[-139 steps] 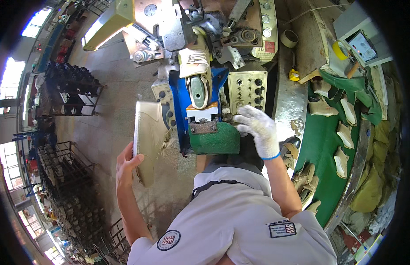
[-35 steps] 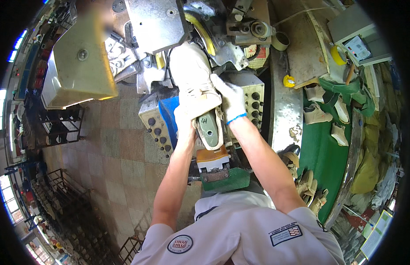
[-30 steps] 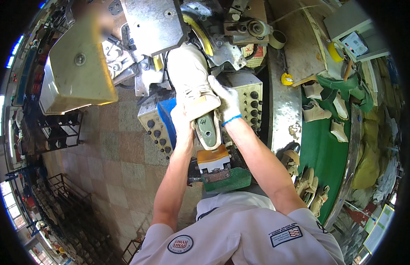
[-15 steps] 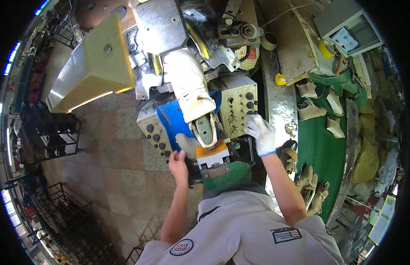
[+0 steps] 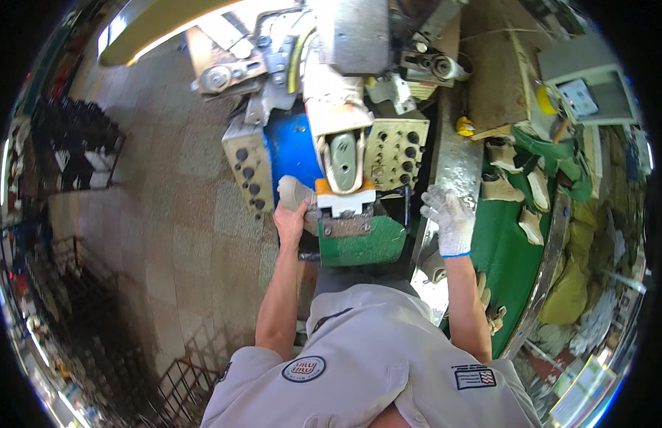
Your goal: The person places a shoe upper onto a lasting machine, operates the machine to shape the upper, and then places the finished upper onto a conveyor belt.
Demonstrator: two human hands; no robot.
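Observation:
A cream shoe upper (image 5: 336, 100) on a green shoe last (image 5: 343, 161) is clamped in the machine (image 5: 359, 39), its open end toward me. An orange and white rest (image 5: 345, 196) sits just below it. To the left, my bare left hand (image 5: 289, 222) is closed round a light grey, rounded piece like a shoe sole (image 5: 294, 192), at the lower end of a blue guard (image 5: 295, 146). My right hand (image 5: 452, 220), in a white knit glove, hangs over the metal edge beside the green belt, fingers parted and nothing visible in them.
Knobbed control boxes flank the machine, one on the left (image 5: 247, 171) and one on the right (image 5: 396, 153). Cream shoe uppers (image 5: 503, 187) lie on the green belt (image 5: 505, 246) at right. A green padded block (image 5: 363, 242) stands before my waist.
My right hand has left the right control box and moved right, over the metal edge. My left hand has taken hold of the grey piece. The whole view has shifted.

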